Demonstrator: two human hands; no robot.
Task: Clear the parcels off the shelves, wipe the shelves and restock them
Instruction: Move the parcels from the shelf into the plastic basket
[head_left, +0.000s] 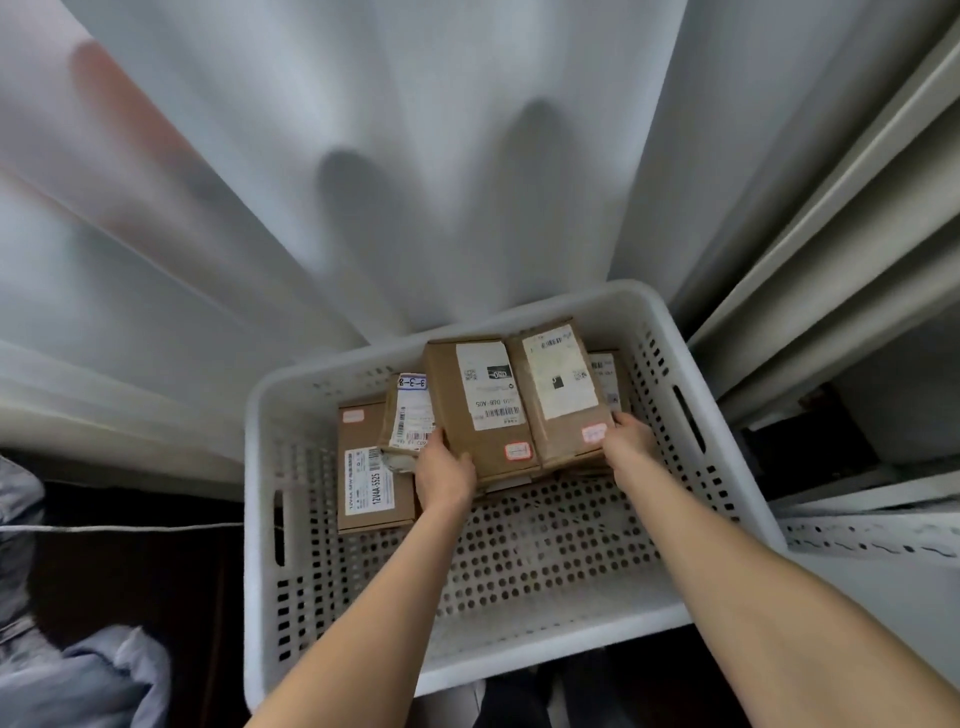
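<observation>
A white perforated crate (519, 613) stands on the floor below me. Inside it, two brown cardboard parcels with white labels lie side by side, the left one (480, 410) and the right one (563, 392). My left hand (444, 473) grips the near left edge of the left parcel, thumb on top. My right hand (626, 434) holds the near right corner of the right parcel. A flat brown parcel (369, 478) lies at the crate's left, with a small wrapped parcel (410, 415) leaning on it. Another parcel (605, 382) shows behind my right hand.
A white curtain (363, 182) hangs behind the crate. Grey metal shelving (857, 312) stands at the right, with a perforated shelf edge (862, 535) close to the crate's right rim. Blue-grey cloth (93, 680) lies at the lower left on a dark floor.
</observation>
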